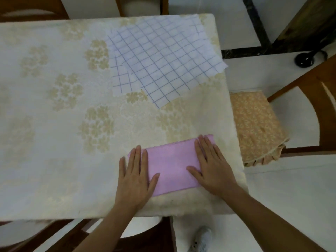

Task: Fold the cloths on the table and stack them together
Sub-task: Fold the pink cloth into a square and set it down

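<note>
Your folded pink cloth point(172, 168) lies at the lower centre of the bench point(54, 124); your left hand point(135, 176) and right hand point(212, 166) press flat on its ends, fingers straight. Checked cloths point(163, 60) lie unfolded at upper right, with a cushioned chair point(258, 124) beyond the bench's right edge.

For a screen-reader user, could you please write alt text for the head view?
Both hands, left and right, press flat on a folded pink cloth near the table edge. White blue-checked cloths lie unfolded beyond.
</note>
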Available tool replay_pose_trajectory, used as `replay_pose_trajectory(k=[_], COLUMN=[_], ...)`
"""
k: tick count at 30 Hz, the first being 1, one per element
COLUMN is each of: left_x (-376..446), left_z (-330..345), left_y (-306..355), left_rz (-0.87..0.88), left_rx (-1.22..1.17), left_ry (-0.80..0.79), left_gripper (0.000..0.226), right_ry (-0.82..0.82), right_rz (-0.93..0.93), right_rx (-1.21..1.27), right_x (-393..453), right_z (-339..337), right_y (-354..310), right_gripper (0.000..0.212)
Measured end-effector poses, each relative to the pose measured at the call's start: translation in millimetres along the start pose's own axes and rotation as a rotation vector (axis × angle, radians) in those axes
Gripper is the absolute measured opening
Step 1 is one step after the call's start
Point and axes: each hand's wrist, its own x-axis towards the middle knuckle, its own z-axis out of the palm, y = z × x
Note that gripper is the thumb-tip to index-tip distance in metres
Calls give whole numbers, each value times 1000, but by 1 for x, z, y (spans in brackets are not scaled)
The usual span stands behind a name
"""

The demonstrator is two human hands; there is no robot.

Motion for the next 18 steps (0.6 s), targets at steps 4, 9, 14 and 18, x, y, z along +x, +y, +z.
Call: replay_pose_trajectory(k=[4, 9, 14, 18], left_x=[24, 84, 131, 165], left_z=[-25, -48, -57, -55], left_y=[5, 33, 82, 111], left_rz=[209, 623, 930, 1123], left_rx=[56, 163, 193, 204], left_ry=[56, 114, 204, 217], left_gripper=[67, 46, 36, 26], right_ry=[61, 189, 255, 228], right_rz=[65, 238, 367, 489], right_rx=[-1, -25, -13, -7], right_x=[-20, -56, -81, -85], right_z=[-17, -36, -37, -37], right_y=[8, 19, 21, 13], right_gripper=[72, 51, 29, 28])
